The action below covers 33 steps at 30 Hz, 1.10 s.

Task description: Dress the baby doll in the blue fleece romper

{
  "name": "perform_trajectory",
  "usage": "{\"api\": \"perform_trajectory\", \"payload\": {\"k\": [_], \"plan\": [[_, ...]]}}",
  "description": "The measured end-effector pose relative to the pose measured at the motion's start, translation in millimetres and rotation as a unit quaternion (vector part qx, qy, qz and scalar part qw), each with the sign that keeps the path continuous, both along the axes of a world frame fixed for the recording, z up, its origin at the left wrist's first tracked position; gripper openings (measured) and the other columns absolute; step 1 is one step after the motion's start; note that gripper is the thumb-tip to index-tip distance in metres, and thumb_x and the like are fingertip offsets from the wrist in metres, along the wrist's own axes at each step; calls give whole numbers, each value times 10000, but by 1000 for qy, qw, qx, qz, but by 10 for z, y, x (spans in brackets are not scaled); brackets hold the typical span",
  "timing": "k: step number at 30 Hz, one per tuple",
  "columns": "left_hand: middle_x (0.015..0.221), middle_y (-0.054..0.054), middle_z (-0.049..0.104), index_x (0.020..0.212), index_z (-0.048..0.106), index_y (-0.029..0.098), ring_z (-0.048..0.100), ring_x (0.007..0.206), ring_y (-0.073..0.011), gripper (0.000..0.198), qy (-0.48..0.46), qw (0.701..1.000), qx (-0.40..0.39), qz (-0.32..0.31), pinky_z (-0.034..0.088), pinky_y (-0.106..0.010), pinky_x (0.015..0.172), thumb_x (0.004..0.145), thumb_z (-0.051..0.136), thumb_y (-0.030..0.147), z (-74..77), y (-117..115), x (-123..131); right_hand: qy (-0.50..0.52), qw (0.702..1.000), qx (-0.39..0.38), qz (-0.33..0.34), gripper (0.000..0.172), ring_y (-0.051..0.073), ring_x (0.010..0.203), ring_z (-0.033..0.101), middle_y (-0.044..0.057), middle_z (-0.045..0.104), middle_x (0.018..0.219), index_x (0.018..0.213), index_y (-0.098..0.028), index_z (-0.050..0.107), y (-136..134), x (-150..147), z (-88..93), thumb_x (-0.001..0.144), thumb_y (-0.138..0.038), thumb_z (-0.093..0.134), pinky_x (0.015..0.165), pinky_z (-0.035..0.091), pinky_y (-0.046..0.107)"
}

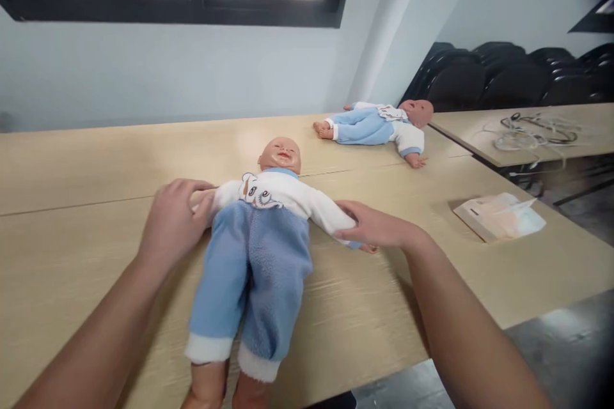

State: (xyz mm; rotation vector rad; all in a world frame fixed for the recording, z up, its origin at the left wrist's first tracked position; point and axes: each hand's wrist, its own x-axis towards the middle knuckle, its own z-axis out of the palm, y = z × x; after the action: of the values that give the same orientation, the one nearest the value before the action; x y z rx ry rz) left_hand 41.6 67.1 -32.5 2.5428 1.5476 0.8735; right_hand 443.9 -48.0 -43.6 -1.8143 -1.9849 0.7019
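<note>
A baby doll (281, 154) in a white top and blue trousers (275, 268) lies face up on the wooden table (355, 326), head away from me. On the left, my left hand (180, 214) has its fingers closed round the doll's white sleeve near the cuff. My right hand (371, 223) grips the other white sleeve (329, 211) above its blue cuff, thumb and fingers on either side. The doll's small hand sticks out below my right hand. Its other hand is hidden by my left hand.
A second doll (367, 124) in similar clothes lies farther back on the tables. To the right sits an open tissue pack (499, 216). Tangled cables (540, 133) rest on another table, with black chairs (508, 77) behind. A wall and window stand beyond the tables.
</note>
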Motion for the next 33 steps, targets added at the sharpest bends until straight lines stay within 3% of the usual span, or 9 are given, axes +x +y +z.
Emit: {"api": "perform_trajectory", "payload": {"k": [2, 4, 6, 8, 13, 18, 25, 30, 33], "plan": [[1154, -73, 756, 1079, 711, 236, 650, 1133, -291, 284, 21, 991, 19, -129, 450, -441, 1016, 1026, 505, 423, 220, -22, 440, -21, 1000, -5, 23, 467, 275, 942, 680, 93, 741, 1103, 1315, -239, 669, -38, -43, 47, 879, -391, 740, 858, 541, 412], [1123, -39, 769, 1067, 729, 260, 662, 1106, -267, 226, 82, 967, -10, -242, 455, -413, 992, 1009, 565, 404, 405, -13, 861, -68, 995, 76, 16, 441, 313, 1072, 644, 135, 709, 1211, 1331, -204, 647, -33, -159, 55, 914, -338, 696, 937, 511, 453], [990, -12, 783, 957, 752, 279, 683, 985, -258, 149, 155, 948, -67, -269, 467, -384, 887, 946, 654, 390, 530, 21, 1166, -99, 978, 183, 8, 328, 322, 1116, 606, 159, 688, 1231, 1255, -163, 662, -17, -338, 30, 957, -297, 638, 973, 477, 470], [911, 10, 780, 881, 755, 294, 685, 874, -243, 124, 213, 928, -142, -270, 456, -349, 783, 872, 728, 415, 602, 55, 1311, -89, 970, 223, 25, 198, 279, 1013, 612, 132, 709, 1102, 1107, -164, 684, -14, -540, -14, 1023, -269, 540, 919, 473, 426], [988, 18, 766, 990, 739, 309, 672, 872, -237, 300, 258, 907, -223, -248, 440, -312, 702, 737, 823, 445, 676, 31, 1229, -35, 979, 198, 31, 128, 223, 895, 612, 68, 709, 951, 977, -186, 679, -52, -860, -137, 1027, -262, 588, 803, 448, 354], [1021, -4, 740, 1050, 704, 296, 663, 932, -249, 278, 244, 918, -216, -226, 465, -339, 766, 796, 773, 384, 649, -77, 1112, 19, 976, 216, 8, 85, 226, 897, 591, 67, 685, 939, 895, -189, 619, -46, -880, -203, 977, -211, 625, 821, 440, 363], [1103, -37, 705, 1094, 669, 267, 633, 1027, -263, 236, 185, 933, -183, -248, 501, -394, 871, 921, 679, 428, 520, -127, 1003, 164, 973, 154, -42, 142, 192, 810, 575, 39, 663, 889, 876, -211, 543, -46, -871, -158, 1017, -199, 537, 735, 421, 332], [1084, -42, 701, 1050, 673, 262, 614, 1067, -269, 128, 158, 941, -108, -281, 506, -414, 914, 963, 645, 352, 473, -155, 978, 110, 970, 214, -33, 195, 225, 878, 597, 55, 676, 955, 973, -197, 595, -54, -969, -151, 925, -334, 725, 792, 453, 362], [1062, -36, 705, 1038, 658, 257, 617, 1045, -260, 80, 137, 943, -64, -298, 507, -418, 928, 965, 634, 281, 436, -168, 982, 56, 964, 259, -29, 116, 254, 950, 618, 76, 698, 989, 999, -195, 628, -38, -1056, -189, 922, -258, 688, 852, 471, 394]]}}
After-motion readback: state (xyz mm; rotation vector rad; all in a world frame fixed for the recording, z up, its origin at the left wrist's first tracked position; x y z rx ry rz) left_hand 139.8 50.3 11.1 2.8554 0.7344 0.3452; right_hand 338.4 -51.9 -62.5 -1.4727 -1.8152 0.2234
